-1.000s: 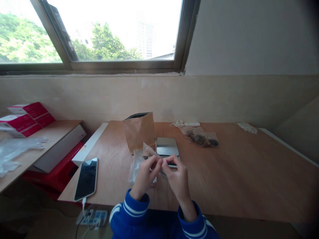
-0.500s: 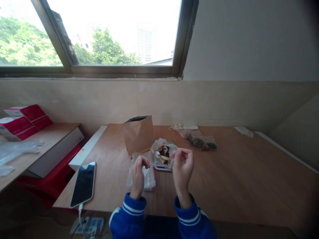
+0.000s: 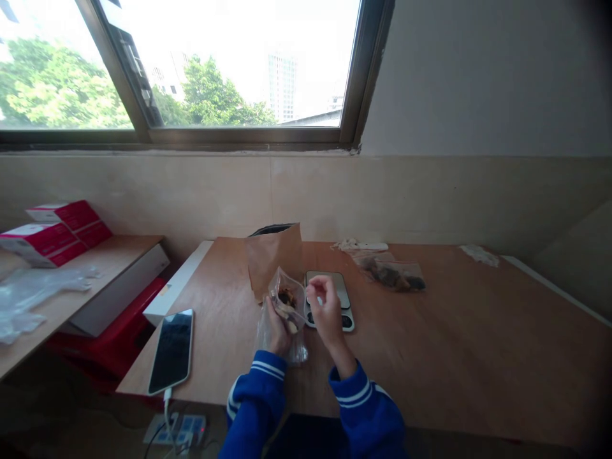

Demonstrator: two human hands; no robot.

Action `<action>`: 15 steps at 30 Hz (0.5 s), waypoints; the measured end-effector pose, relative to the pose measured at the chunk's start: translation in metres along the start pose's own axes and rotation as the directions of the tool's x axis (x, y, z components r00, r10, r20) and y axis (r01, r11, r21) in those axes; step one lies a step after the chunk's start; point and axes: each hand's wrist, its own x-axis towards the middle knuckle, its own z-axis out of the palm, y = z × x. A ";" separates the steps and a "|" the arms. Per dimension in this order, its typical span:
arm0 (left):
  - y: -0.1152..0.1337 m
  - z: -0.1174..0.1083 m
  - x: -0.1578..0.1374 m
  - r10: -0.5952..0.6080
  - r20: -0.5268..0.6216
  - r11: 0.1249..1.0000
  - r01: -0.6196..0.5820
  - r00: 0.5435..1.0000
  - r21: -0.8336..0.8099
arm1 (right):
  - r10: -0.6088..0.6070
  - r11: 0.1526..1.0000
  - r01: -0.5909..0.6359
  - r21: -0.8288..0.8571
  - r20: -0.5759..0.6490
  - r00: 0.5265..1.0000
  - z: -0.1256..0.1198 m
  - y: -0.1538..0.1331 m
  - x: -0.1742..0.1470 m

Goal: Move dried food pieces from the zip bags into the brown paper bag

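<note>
- As I look on from afar, the left hand is extended forward, gripping the clear bag by its lower left side.
- Raised, with fingers curled, is the right hand; I cannot tell whether it pinches the bag's edge.
- Between both hands I see the bag, mouth open, dark pieces inside, near the scale.

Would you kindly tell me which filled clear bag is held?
The clear bag in the left hand, left of the scale; the other filled bags lie on the table to its right.
</note>
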 end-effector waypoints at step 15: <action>-0.014 -0.002 0.006 -0.109 -0.024 0.922 0.092 0.994 -0.377 | 0.274 0.836 0.235 -0.497 0.748 0.605 0.020 0.002 0.035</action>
